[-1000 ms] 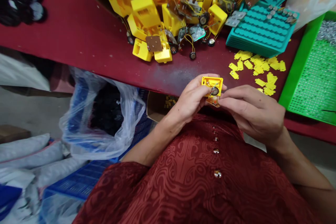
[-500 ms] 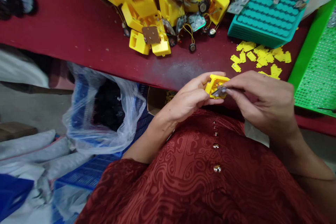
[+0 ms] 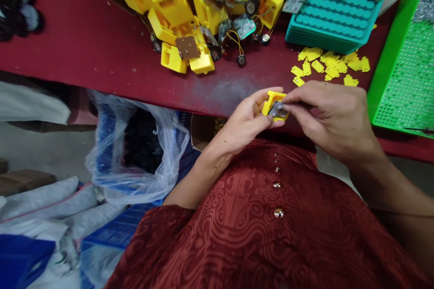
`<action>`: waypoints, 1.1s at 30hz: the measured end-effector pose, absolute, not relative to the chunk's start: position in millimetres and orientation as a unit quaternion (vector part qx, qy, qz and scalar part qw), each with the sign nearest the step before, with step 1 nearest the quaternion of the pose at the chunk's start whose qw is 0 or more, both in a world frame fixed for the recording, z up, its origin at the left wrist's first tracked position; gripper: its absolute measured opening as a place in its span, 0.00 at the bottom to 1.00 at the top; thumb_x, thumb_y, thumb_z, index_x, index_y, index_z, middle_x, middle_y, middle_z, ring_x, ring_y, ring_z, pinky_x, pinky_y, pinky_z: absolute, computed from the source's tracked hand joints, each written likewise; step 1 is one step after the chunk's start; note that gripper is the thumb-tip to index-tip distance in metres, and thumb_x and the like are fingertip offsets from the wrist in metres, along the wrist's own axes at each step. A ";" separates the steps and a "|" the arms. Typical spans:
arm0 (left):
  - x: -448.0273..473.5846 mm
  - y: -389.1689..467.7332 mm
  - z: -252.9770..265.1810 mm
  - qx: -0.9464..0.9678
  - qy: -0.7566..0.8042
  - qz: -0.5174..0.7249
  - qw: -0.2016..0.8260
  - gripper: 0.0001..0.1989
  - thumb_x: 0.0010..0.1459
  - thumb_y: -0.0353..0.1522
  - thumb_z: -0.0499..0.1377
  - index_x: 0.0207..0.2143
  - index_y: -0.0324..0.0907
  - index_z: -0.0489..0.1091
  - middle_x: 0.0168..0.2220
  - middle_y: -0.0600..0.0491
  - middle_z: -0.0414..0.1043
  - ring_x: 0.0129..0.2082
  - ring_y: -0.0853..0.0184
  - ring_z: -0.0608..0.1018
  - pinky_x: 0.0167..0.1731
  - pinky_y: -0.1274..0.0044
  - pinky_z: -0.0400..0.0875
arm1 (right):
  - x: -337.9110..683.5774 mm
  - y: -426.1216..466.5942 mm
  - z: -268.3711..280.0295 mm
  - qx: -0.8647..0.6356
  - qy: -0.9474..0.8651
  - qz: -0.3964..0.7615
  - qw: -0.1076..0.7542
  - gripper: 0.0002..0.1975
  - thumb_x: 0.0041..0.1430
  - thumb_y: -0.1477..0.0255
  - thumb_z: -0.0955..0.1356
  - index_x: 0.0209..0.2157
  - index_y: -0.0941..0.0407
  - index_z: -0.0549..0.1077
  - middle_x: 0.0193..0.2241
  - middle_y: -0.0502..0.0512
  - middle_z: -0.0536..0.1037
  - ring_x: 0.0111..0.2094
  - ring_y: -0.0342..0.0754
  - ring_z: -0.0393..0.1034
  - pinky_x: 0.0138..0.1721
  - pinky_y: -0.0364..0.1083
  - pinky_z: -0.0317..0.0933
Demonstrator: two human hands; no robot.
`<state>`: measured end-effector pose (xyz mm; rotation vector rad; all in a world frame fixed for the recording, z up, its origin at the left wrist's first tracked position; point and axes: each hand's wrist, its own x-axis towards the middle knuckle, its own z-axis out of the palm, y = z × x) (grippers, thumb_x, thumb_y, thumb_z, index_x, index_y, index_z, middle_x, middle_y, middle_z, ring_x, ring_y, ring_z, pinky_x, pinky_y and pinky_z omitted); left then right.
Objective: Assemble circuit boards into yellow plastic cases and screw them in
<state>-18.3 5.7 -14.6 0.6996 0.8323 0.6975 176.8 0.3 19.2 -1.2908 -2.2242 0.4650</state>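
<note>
My left hand (image 3: pixel 249 115) is closed round a small yellow plastic housing (image 3: pixel 269 97), its open side facing up. Inside the housing lies a grey circuit board (image 3: pixel 277 109), tilted only slightly. The thumb and fingertips of my right hand (image 3: pixel 327 115) pinch the board's right edge. Both hands are just off the table's front edge, close to my body. Beyond them, small yellow plates (image 3: pixel 334 64) are scattered on the red tabletop (image 3: pixel 111 54).
Yellow housings (image 3: pixel 172 0) with wired circuit boards and small round speakers are heaped at the back. Stacked teal trays (image 3: pixel 335 18) stand right of them, and a green perforated basket (image 3: pixel 400 81) is at far right. A plastic-lined blue crate (image 3: pixel 105 144) stands below the table at left.
The circuit board has turned flatter and sits lower in the yellow housing. My right fingers keep hold of its edge. The whole view has shifted slightly.
</note>
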 end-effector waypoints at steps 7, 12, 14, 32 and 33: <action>-10.8 7.7 -12.2 0.275 0.433 0.332 0.792 0.25 0.48 0.22 0.68 0.51 0.41 0.77 0.50 0.51 0.82 0.49 0.64 0.84 0.45 0.78 0.82 | 176.7 1.2 9.8 -0.507 -0.787 0.200 0.290 0.06 0.68 0.74 0.69 0.36 0.56 0.79 0.35 0.52 0.83 0.34 0.45 0.76 0.36 0.44 0.68; -10.6 10.0 -10.2 0.210 0.431 0.339 0.810 0.25 0.47 0.22 0.69 0.50 0.41 0.78 0.45 0.53 0.84 0.43 0.68 0.84 0.44 0.79 0.83 | 174.2 -2.7 10.2 -0.533 -0.746 0.212 0.337 0.04 0.67 0.74 0.71 0.38 0.56 0.80 0.35 0.51 0.84 0.34 0.44 0.78 0.39 0.44 0.72; -10.8 10.3 -9.2 0.204 0.426 0.337 0.814 0.25 0.46 0.23 0.71 0.50 0.41 0.78 0.45 0.53 0.84 0.43 0.68 0.84 0.44 0.79 0.83 | 174.0 -3.6 10.2 -0.541 -0.736 0.219 0.344 0.04 0.67 0.75 0.71 0.38 0.56 0.80 0.35 0.52 0.84 0.34 0.44 0.78 0.39 0.44 0.73; -4.5 6.9 -2.8 0.312 0.421 0.313 0.793 0.27 0.43 0.26 0.72 0.49 0.40 0.77 0.56 0.48 0.81 0.58 0.61 0.81 0.53 0.76 0.79 | 184.7 2.6 14.7 -0.455 -0.828 0.151 0.290 0.08 0.68 0.77 0.68 0.37 0.57 0.81 0.33 0.52 0.82 0.34 0.45 0.76 0.36 0.45 0.66; -4.5 5.9 -3.4 0.318 0.420 0.313 0.791 0.26 0.44 0.28 0.73 0.49 0.41 0.77 0.56 0.48 0.81 0.58 0.60 0.81 0.53 0.76 0.79 | 184.8 2.8 15.1 -0.454 -0.831 0.153 0.283 0.09 0.69 0.77 0.68 0.36 0.57 0.81 0.33 0.52 0.82 0.33 0.44 0.75 0.35 0.45 0.65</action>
